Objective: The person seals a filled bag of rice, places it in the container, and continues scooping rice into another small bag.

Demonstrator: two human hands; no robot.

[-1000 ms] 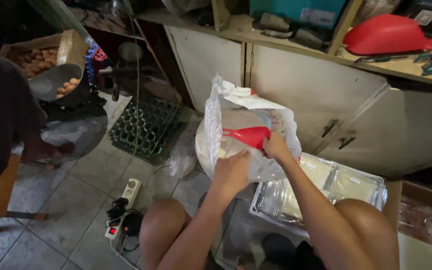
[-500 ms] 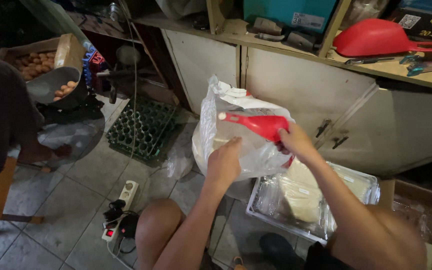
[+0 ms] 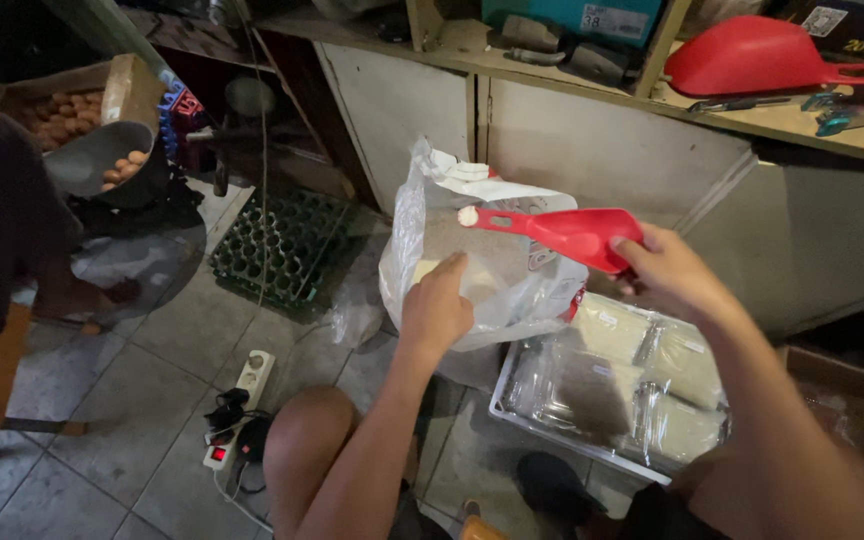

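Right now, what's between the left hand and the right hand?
Head view: the clear plastic bag sits between left hand and right hand; the right hand's red scoop reaches over it.

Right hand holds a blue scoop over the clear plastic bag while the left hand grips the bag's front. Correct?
Not quite: the scoop in the right hand is red, not blue, per the head view. The left hand does grip the clear plastic bag.
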